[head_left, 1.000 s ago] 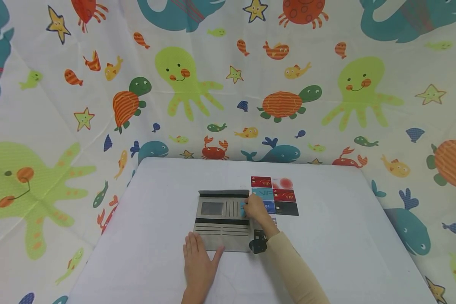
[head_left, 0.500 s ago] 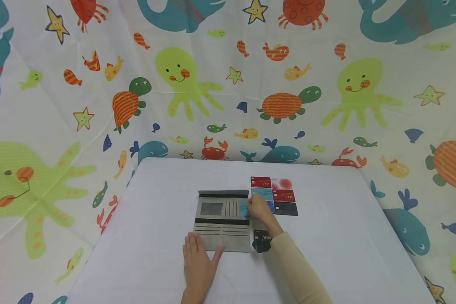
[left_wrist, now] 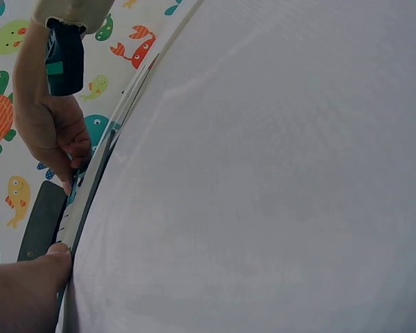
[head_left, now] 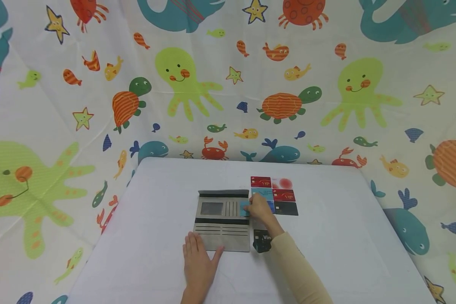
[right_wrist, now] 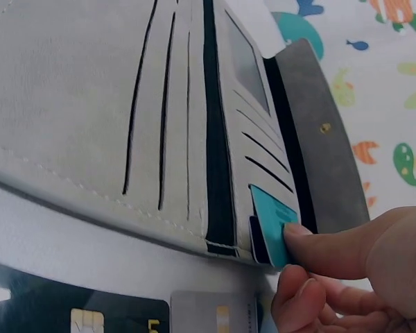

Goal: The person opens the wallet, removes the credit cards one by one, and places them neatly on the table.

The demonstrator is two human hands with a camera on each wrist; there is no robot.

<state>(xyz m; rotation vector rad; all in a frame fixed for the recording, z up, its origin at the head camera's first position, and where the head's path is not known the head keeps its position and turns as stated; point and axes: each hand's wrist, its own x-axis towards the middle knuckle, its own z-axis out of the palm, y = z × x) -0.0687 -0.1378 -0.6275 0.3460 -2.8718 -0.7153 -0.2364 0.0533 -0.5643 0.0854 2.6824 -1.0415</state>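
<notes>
A grey wallet [head_left: 232,242] lies unfolded on the white table, its card slots facing up. My right hand [head_left: 261,209] is at its upper right edge and pinches a teal card [right_wrist: 267,215] between thumb and fingers. Part of that card is in a slot, and a dark card edge [right_wrist: 258,243] shows just beside it. My left hand [head_left: 200,261] rests on the wallet's lower left edge with straight fingers and the thumb spread. In the left wrist view only the left thumb [left_wrist: 45,270] side shows, against the wallet's edge.
Right of the wallet are several cards: a red VIP card [head_left: 261,181], a teal VIP card [head_left: 263,193], a second red card [head_left: 284,195], and a black card [head_left: 286,208]. Another black card [right_wrist: 28,302] with a chip and a grey card [right_wrist: 211,312] lie near my right wrist.
My right fingers have shifted slightly at the slot, and more of the teal card's face shows than a second ago. The left hand and wallet have stayed put.
</notes>
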